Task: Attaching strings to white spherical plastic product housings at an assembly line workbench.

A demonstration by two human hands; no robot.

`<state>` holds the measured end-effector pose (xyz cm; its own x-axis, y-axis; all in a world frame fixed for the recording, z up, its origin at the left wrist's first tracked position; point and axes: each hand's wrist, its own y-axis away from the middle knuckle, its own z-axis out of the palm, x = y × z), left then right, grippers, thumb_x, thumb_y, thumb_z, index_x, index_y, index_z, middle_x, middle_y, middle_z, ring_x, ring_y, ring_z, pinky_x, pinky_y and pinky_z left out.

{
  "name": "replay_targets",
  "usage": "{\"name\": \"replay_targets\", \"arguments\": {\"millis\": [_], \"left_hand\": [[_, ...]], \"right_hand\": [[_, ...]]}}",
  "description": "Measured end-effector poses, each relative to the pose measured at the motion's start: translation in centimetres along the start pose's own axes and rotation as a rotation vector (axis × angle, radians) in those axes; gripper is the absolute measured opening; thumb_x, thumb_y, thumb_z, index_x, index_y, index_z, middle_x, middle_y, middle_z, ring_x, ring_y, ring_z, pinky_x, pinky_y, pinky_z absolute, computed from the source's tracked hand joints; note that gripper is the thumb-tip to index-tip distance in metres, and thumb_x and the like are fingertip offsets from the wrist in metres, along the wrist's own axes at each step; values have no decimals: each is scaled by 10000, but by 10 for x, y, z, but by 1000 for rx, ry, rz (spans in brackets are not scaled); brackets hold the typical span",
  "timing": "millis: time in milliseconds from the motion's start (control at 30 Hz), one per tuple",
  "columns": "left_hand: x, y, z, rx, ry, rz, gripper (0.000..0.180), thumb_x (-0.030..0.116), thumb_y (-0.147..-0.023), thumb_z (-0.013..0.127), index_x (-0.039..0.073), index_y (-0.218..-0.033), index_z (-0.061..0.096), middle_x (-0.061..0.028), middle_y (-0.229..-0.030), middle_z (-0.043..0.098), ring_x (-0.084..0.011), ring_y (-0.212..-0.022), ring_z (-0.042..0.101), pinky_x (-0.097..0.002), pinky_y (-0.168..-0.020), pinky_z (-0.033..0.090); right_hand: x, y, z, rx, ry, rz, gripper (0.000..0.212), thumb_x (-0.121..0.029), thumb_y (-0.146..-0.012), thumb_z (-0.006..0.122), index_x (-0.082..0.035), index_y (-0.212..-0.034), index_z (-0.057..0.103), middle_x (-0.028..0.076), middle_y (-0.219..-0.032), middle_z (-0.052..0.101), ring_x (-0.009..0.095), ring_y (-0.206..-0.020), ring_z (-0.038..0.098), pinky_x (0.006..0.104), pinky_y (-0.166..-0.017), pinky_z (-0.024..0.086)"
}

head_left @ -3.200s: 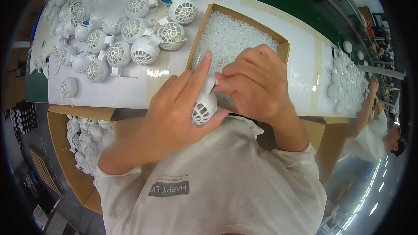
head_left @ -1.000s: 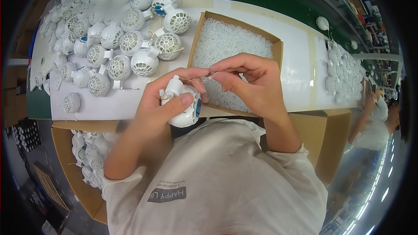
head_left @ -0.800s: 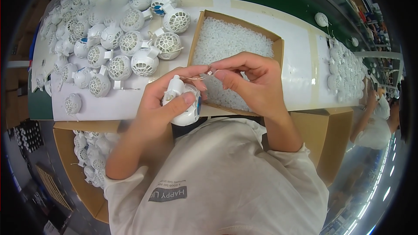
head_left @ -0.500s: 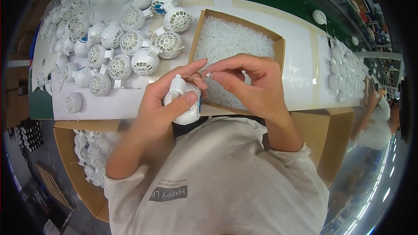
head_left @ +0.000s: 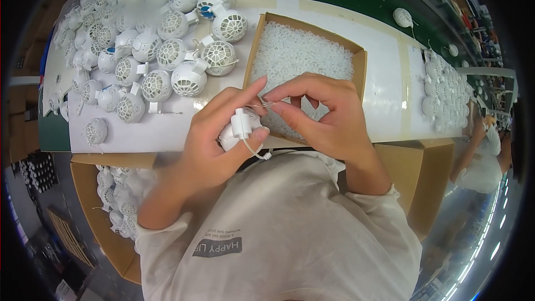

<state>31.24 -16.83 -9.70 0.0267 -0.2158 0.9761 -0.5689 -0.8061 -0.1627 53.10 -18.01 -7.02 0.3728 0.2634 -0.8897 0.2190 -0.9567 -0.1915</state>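
My left hand [head_left: 214, 125] is closed around a white ball-shaped plastic housing [head_left: 227, 138] with a rectangular white block [head_left: 242, 124] facing up. From the block a white cord [head_left: 252, 150] curls past my left thumb to a small connector [head_left: 266, 156]. My left forefinger stretches toward the other hand. Thumb and forefinger of my right hand [head_left: 320, 111] pinch thin wire [head_left: 266, 104] just above the housing; the wire's tip between them is too small to make out.
Many white lattice-shelled balls [head_left: 156, 86] crowd the table's left side. An open cardboard tray [head_left: 359, 75] of small clear pieces sits beyond my hands. Cardboard boxes [head_left: 114, 160] [head_left: 415, 173] stand below the table edge. Bagged white parts [head_left: 443, 95] and another person [head_left: 482, 150] are at the right.
The housing has turned in my left hand, so its block faces up and the corded connector now shows below my thumb. My right hand stays pinched, shifted slightly toward the table edge.
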Motion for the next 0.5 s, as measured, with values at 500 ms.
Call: {"name": "replay_targets", "arguments": {"millis": [500], "left_hand": [[-5, 8, 14, 69, 416, 63, 645, 82, -768, 844, -11, -1314, 512, -106, -1039, 551, -176, -914, 564, -293, -822, 460]], "right_hand": [[14, 7, 18, -104, -636, 72, 111, 9, -862, 714, 8, -973, 719, 90, -1007, 632, 164, -932, 581, 288, -792, 457]]}}
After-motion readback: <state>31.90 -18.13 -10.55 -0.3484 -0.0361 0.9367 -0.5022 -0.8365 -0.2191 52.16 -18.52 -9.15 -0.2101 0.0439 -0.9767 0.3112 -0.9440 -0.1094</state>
